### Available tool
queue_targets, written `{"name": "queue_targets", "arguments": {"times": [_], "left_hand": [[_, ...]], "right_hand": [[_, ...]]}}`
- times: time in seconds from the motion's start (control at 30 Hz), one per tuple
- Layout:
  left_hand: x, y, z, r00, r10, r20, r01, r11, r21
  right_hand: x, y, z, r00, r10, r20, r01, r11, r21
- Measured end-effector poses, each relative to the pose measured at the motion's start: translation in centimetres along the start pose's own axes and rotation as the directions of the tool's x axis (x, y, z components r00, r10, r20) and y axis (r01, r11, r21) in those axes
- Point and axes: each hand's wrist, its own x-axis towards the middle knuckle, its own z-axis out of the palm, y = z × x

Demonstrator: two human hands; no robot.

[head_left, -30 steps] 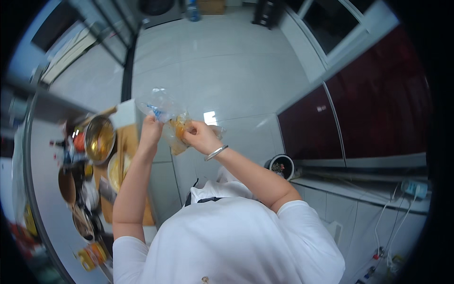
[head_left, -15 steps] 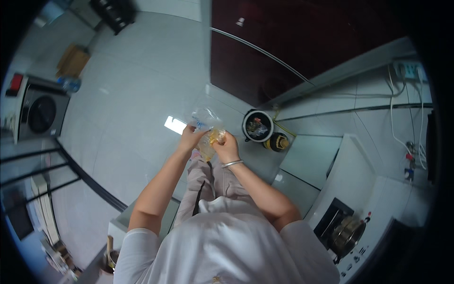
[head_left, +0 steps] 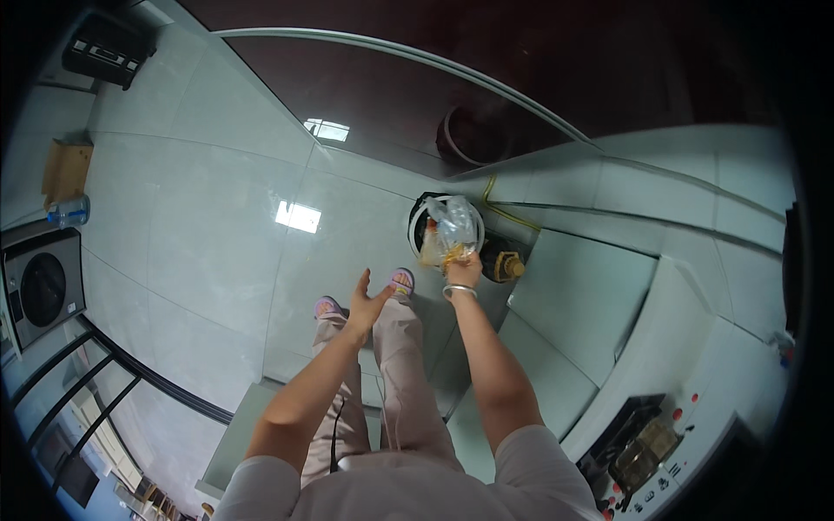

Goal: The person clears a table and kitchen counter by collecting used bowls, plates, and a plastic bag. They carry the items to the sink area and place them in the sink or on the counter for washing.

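A crumpled clear plastic bag (head_left: 453, 221), with yellow-orange patches in its lower part, is gripped by my right hand (head_left: 463, 270). It hangs right over the round trash bin (head_left: 414, 227), whose white rim shows around it and whose inside is mostly covered. A bracelet circles my right wrist. My left hand (head_left: 369, 306) is empty, thumb and fingers apart, above the floor in front of my feet. Just right of the bin stands a dark bottle with a yellow cap (head_left: 504, 262).
The dark red glossy cabinet (head_left: 382, 95) rises behind the bin. To the right are pale cabinet doors (head_left: 578, 295) and a stove with a pot (head_left: 641, 460). A washing machine (head_left: 43, 282), a cardboard box (head_left: 67, 169) and a black railing (head_left: 156, 378) line the left.
My right hand has carried the plastic bag rightward to over the trash bin. My left hand has let go of the bag and dropped nearer my body. The whole view has shifted.
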Motion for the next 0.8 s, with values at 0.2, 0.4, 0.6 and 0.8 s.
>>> {"name": "queue_targets", "arguments": {"times": [0.2, 0.4, 0.6, 0.8], "left_hand": [[4.9, -5.2, -0.5, 0.996, -0.087, 0.021, 0.087, 0.996, -0.009], [1.7, 0.1, -2.0, 0.991, -0.136, 0.011, 0.136, 0.968, -0.211], [-9.5, 9.5, -9.6, 0.979, -0.094, 0.179, 0.172, 0.855, -0.488], [-21.9, 11.7, -21.4, 0.99, 0.139, -0.011, -0.08, 0.499, -0.863]], "right_hand": [[9.1, 1.4, 1.6, 0.641, 0.757, -0.126, -0.762, 0.608, -0.222], [6.5, -1.1, 0.9, 0.767, 0.641, -0.041, -0.625, 0.729, -0.279], [-5.9, -12.3, 1.0, 0.637, 0.463, 0.616, -0.593, 0.805, 0.007], [-20.9, -25.3, 5.2, 0.329, 0.348, 0.878, -0.725, 0.689, -0.002]]}}
